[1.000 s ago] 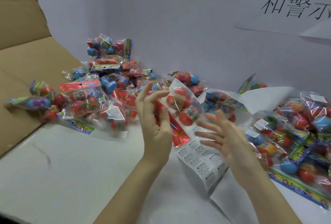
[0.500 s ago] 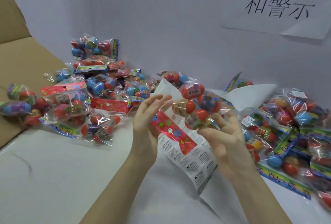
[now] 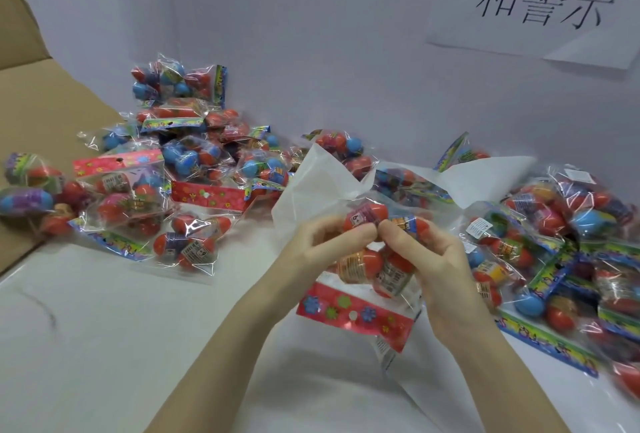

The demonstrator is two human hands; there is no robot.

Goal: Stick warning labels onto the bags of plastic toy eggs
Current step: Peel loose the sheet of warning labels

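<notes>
A clear bag of red plastic toy eggs (image 3: pixel 367 262) with a red flowered header card is held above the table in both hands, header hanging toward me. My left hand (image 3: pixel 322 245) grips its left side, fingers curled round an egg. My right hand (image 3: pixel 429 259) grips its right side, thumb and fingers meeting the left fingertips on top of the bag. The white label sheet (image 3: pixel 318 186) lies under and behind the bag, mostly hidden. I cannot see a label on the fingers.
A heap of egg bags (image 3: pixel 187 169) lies at the left by a brown cardboard box (image 3: pixel 38 113). Another pile of bags (image 3: pixel 568 252) fills the right side. A paper sign (image 3: pixel 543 2) hangs on the white wall. White tabletop (image 3: pixel 110 346) lies near me.
Both hands went from spread open around the bag to curled on it. The bag turned so its red header now hangs toward me, covering the label sheet.
</notes>
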